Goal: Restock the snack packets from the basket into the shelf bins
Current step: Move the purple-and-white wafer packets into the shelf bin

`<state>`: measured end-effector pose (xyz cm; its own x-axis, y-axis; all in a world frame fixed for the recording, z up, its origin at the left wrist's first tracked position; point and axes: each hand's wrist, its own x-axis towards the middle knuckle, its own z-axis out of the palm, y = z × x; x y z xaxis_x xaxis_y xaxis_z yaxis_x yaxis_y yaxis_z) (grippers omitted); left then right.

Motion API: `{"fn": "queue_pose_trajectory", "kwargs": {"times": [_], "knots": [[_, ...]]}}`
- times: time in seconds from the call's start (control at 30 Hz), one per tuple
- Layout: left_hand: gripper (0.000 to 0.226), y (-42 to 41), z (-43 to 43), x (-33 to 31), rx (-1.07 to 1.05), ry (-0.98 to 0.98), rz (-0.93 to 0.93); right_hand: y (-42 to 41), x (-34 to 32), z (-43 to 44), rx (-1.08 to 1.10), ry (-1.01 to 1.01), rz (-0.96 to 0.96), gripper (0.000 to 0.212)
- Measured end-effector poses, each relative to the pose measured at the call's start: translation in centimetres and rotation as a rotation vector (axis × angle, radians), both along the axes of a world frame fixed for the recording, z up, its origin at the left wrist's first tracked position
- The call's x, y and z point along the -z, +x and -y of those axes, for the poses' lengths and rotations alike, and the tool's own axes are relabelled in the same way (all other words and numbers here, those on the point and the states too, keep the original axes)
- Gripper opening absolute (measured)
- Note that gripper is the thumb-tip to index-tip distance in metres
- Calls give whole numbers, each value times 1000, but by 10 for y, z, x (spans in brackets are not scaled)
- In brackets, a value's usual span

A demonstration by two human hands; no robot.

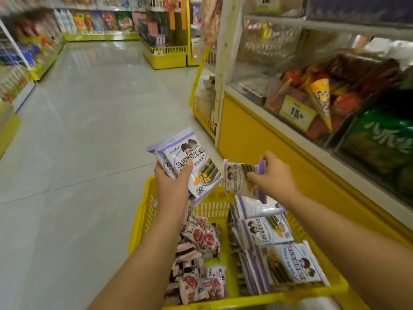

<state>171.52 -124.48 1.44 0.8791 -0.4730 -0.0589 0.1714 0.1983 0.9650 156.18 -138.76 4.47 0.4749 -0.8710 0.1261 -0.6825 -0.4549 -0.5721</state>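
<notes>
Held a stack of purple-and-white snack packets [190, 164] in the left hand [172, 182], above the far left corner of the yellow basket [143, 211], thumb laid across the printed front and fingers curled behind. Had the stack's long axis running from lower right to upper left, top edge pointing up and away toward the aisle, printed face toward the camera. Pinched a single packet [240, 182] of the same kind in the right hand [271, 175], thumb and fingers closed on its upper right edge, just right of the stack and apart from it, over the basket's far rim. Showed its face to the camera with the print turned sideways; could not tell its long axis through the blur. Saw below, in the right half of the basket, more purple packets [268, 231], some on edge and some flat, and in the left half a loose heap of red-and-white packets [201, 238]. Stood with the basket just beside the yellow shelf base [257, 135] on the right. Noted clear shelf bins [252, 86] above that base: one with orange and red packs, a cone-shaped pack [321, 99] and a yellow price tag [298, 113], the next with green packets [380, 139]. Looked out over a pale tiled floor [89, 130] to blurred shelves beyond.
</notes>
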Motion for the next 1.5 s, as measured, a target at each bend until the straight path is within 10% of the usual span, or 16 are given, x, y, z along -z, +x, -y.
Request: {"fn": "queue_pose_trajectory", "kwargs": {"times": [0.27, 0.47, 0.77, 0.97, 1.17, 1.5], "knots": [[48, -65, 6, -124, 111, -155, 171, -76, -137, -32, -36, 583, 1130, 22], [52, -126, 4, -207, 241, -255, 320, -114, -188, -69, -303, 556, 871, 41], [71, -196, -3, -274, 465, -88, 535, -174, -259, -104, -340, 355, 801, 16], [120, -223, 11, -314, 870, -242, 473, -213, -312, -93, -412, 522, 761, 20], [39, -224, 56, -373, 892, -156, 838, -233, -363, -46, -317, -59, 715, 38], [31, -221, 176, -410, 684, -230, 928, -230, -397, 60, -114, -723, 467, 73]]}}
